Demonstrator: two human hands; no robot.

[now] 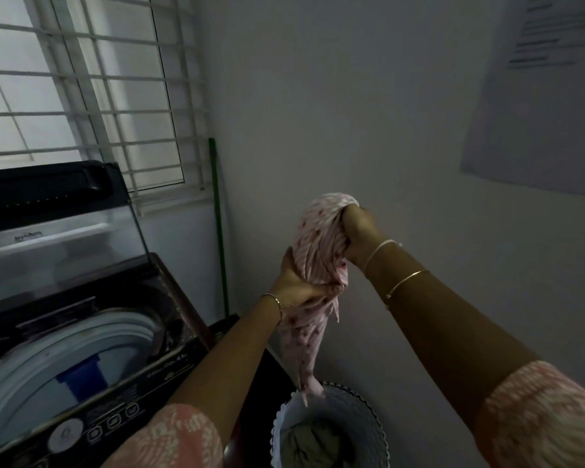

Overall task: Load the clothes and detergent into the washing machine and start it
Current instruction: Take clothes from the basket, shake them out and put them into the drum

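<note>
Both hands (pixel 294 285) (pixel 358 234) clutch pink garment (pixel 318 251) above laundry basket (pixel 368 410); washing machine (pixel 81 349) lid open, left

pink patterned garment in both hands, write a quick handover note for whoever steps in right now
Left hand: gripping the bunched pink patterned cloth garment low down.
Right hand: gripping its top.
The garment hangs above the white scalloped laundry basket, which holds a dark garment.
Black top-loading washing machine: lid open, drum looks empty.
Done: lid up.
Left: load clothes, add detergent (not in view), close, start.
</note>
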